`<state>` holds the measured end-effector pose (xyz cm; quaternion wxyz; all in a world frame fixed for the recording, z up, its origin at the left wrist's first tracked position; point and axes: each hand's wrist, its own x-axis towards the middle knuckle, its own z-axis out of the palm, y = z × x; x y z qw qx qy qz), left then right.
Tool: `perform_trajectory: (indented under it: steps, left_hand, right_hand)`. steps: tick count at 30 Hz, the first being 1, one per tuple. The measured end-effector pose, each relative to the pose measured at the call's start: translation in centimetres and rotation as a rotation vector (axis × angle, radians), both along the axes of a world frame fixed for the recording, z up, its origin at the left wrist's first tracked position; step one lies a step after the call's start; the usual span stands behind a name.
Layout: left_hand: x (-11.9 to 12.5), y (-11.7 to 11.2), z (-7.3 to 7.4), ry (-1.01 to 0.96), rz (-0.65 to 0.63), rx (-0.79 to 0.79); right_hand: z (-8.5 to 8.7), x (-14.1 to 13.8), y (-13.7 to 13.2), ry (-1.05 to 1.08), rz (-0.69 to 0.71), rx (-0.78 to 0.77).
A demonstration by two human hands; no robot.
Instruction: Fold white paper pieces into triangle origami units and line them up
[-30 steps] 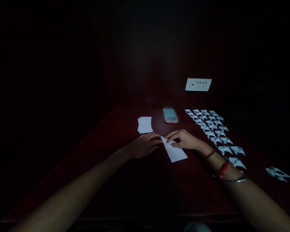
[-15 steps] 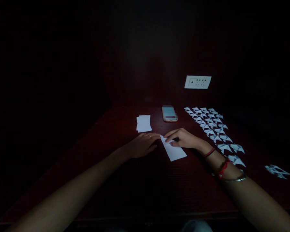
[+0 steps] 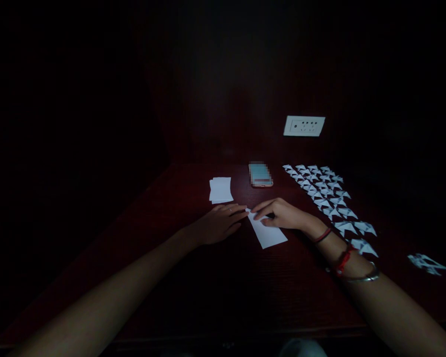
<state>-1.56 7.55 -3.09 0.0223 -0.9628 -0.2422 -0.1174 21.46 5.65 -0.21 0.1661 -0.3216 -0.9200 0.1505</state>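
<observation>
A white sheet of paper (image 3: 270, 237), longer than wide, lies flat and slanted on the dark red table (image 3: 223, 292). My left hand (image 3: 221, 223) rests palm down at the paper's far left edge, fingers stretched out and their tips touching it. Over the paper's upper part, my right hand (image 3: 282, 214) presses with bent fingertips; fingers and thumb are apart. Part of the sheet is hidden beneath those fingers. Just beyond my left hand sits a small stack of white paper sheets (image 3: 220, 190).
A phone (image 3: 260, 174) lies toward the back. Rows of folded white paper pieces (image 3: 321, 188) run down the right side, near my right forearm. Another folded paper cluster (image 3: 426, 264) lies farther right. A white socket panel (image 3: 304, 126) is on the back wall.
Hardly anything differs. The fingers of my left hand have shifted very slightly at the paper's edge; my right hand and the sheet keep their places.
</observation>
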Motion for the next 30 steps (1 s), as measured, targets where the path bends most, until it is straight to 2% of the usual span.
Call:
perform_trajectory:
  steps: [16,23,30]
  left_hand:
    - [0.5,-0.1,-0.1,0.008,0.037,-0.014]
    - [0.8,-0.5,0.4,0.005,0.044,-0.02]
    - [1.2,-0.6,0.5,0.003,0.048,-0.004]
  right_hand:
    - [0.4,-0.2,-0.4,0.002,-0.011,-0.004]
    - [-0.5,-0.5,0.3,0.027,-0.125,0.113]
    - [-1.0,-0.9,0.4,-0.093,-0.15,0.202]
